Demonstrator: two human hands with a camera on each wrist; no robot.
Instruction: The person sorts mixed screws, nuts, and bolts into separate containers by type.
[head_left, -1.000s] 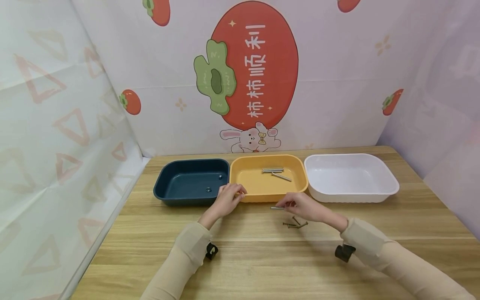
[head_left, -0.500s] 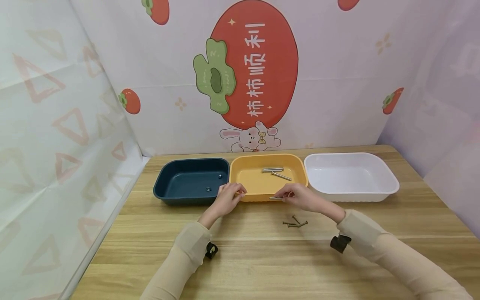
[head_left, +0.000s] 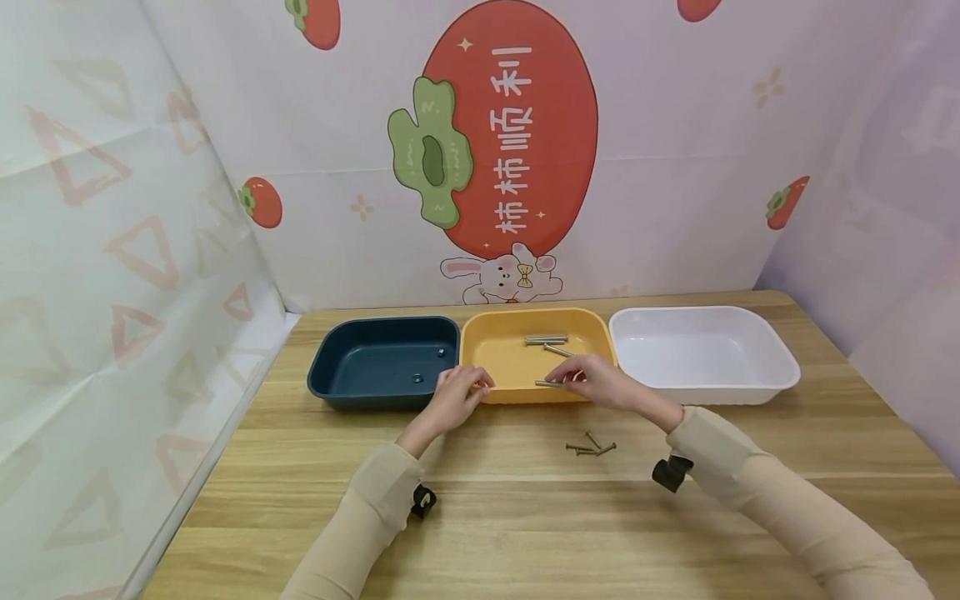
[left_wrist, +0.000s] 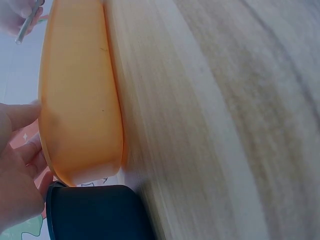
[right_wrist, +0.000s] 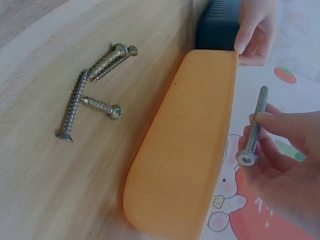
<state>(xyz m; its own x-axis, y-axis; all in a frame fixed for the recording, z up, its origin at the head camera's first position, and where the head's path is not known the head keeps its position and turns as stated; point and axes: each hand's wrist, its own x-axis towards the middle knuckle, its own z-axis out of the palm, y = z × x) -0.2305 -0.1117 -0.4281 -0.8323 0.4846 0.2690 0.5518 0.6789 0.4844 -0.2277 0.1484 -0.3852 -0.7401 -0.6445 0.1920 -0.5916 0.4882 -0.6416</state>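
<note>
My right hand pinches a silver bolt between thumb and fingers, over the front rim of the yellow tray. The bolt has a round socket head and a threaded end. At the tray's front left corner, my left hand grips the rim, thumb outside and fingers inside. Several similar bolts lie in the yellow tray, one of them partly behind the right hand. On the table in front are several brassy screws in a loose cluster.
Left of the yellow tray stands a dark blue tray with two small metal nuts in it. A white tray sits to the right. Behind the wooden table hangs a printed cloth backdrop.
My right hand has carried the bolt up and away from me, from in front of the yellow tray to over its front rim. The left hand has stayed on the rim.
</note>
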